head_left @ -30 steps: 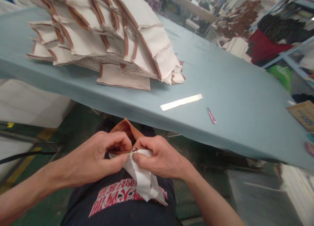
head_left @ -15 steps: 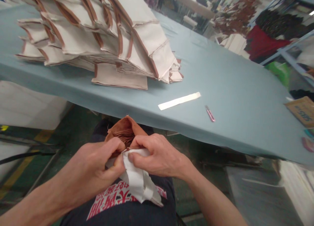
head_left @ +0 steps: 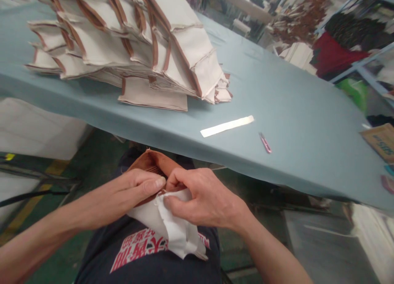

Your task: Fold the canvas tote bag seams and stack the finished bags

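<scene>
Seen from the hands, the blue-covered table (head_left: pixel 292 111) lies at 12 o'clock; on it, between 11 and 12 o'clock, stands a big pile of white pieces (head_left: pixel 104 50) with brown borders; nearer, the brown-and-white piece (head_left: pixel 179 230) is held above the dark garment (head_left: pixel 154 271), its white part hanging toward 5 o'clock; the right hand (head_left: pixel 203 198) has thumb and bent finger closed on it, where brown meets white; the left hand (head_left: pixel 129 191) is rather straight, thumb along this seam; its hidden fingers may grip underneath, I cannot tell; the step seems to be adjusting the seam, which calls for a firm right pinch; between 1 and 2 o'clock lies a white strip (head_left: pixel 227 126); at 2 o'clock, pink snips (head_left: pixel 265 143); neither obstructs the hands.
</scene>
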`<state>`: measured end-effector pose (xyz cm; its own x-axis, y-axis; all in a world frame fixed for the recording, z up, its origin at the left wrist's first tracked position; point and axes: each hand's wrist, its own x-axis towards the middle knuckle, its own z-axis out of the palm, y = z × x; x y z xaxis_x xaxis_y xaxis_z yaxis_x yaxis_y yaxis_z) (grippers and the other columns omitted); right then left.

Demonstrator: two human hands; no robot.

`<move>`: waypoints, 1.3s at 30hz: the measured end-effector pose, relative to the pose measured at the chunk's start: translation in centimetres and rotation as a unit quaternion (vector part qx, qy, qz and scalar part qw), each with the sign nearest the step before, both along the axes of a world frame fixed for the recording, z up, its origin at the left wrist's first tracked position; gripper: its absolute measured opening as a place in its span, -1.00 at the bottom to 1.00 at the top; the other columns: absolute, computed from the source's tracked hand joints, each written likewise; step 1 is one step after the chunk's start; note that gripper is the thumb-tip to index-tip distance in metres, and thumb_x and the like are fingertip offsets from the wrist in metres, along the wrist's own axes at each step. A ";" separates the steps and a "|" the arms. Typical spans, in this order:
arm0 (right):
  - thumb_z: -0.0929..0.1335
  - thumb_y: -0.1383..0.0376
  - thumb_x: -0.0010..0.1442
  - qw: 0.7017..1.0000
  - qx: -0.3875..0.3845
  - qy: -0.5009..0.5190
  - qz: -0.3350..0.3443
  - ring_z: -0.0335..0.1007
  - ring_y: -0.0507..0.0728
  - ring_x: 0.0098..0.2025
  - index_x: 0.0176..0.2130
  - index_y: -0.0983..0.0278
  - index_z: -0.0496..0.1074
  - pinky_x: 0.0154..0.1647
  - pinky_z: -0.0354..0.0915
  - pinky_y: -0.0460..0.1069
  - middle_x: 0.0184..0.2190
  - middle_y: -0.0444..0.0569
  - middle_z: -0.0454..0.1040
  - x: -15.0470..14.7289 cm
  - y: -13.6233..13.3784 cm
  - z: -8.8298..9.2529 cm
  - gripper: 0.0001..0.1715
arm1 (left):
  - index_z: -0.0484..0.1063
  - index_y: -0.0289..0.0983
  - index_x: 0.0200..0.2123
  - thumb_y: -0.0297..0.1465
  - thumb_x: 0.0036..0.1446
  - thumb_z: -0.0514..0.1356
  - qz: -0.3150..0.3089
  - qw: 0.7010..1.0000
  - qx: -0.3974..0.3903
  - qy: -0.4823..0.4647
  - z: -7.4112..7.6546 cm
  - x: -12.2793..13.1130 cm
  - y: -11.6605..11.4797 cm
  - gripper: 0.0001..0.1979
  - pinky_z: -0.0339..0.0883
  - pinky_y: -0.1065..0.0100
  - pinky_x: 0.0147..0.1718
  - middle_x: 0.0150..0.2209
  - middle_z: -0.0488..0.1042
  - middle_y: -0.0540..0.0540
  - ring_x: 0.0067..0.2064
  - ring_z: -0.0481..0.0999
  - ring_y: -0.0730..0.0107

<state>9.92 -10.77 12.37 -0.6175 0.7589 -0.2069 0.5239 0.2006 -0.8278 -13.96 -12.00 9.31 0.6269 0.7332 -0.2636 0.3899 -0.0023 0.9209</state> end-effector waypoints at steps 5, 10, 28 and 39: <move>0.49 0.32 0.23 0.998 -0.051 0.023 -0.019 0.47 0.08 -0.36 -0.12 0.14 0.37 -0.26 0.21 -0.04 -0.36 -0.24 0.56 0.2 -0.2 -0.3 -0.72 | 0.41 -0.21 -0.39 0.00 0.54 0.13 -0.057 0.990 -0.110 -0.062 0.8 0.5 1.5 -0.49 0.12 0.44 -0.51 -0.41 0.28 0.06 -0.41 0.19 0.41; 0.52 0.30 0.21 0.996 -0.084 0.028 -0.003 0.51 0.09 -0.35 -0.13 0.12 0.35 -0.30 0.24 -0.06 -0.32 -0.24 0.60 0.7 0.0 -0.7 -0.67 | 0.43 -0.20 -0.38 -0.07 0.53 0.16 -0.071 0.992 -0.088 -0.056 0.2 0.2 1.1 -0.55 0.12 0.46 -0.49 -0.42 0.26 0.09 -0.41 0.22 0.43; 0.30 0.09 0.68 0.990 -0.014 0.027 0.136 0.13 0.04 -0.39 -0.40 0.18 0.23 -0.31 0.00 0.01 -0.46 -0.21 0.26 0.2 0.4 -1.4 -0.43 | 0.33 -0.12 -0.28 -0.49 0.49 0.16 0.057 0.943 0.326 0.038 -2.5 0.3 -4.8 -0.77 0.12 0.27 -0.44 -0.43 0.43 0.14 -0.49 0.36 0.40; 0.26 0.16 0.59 0.985 0.039 0.104 0.129 0.13 0.05 -0.42 -0.40 0.14 0.11 -0.32 0.00 0.02 -0.48 -0.21 0.22 -0.1 -1.5 -2.8 -0.52 | 0.25 -0.14 -0.41 -0.26 0.52 0.13 0.017 0.996 0.088 -0.009 -1.4 -1.2 -4.0 -0.64 0.18 0.40 -0.47 -0.45 0.35 0.14 -0.45 0.24 0.43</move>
